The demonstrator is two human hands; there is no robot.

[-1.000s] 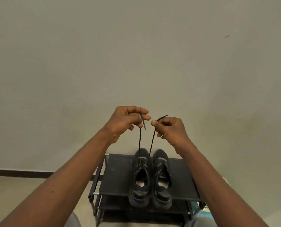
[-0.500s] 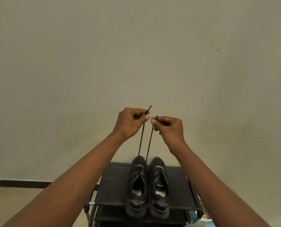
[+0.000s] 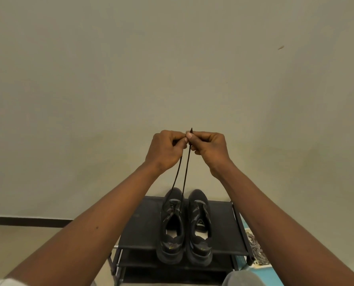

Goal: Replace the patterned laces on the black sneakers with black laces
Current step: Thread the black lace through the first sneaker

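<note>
Black lace ends pinched together before a plain beige wall.
My left hand and right hand each clamp it, thumbs touching, its 2 strands running taut down to the left sneaker. Both black sneakers stand side by side, toes to the wall, on the top tier of a dark fabric shoe rack. A dark baseboard edges the pale floor; patterned laces lie heaped on a teal surface by the rack's right end.
</note>
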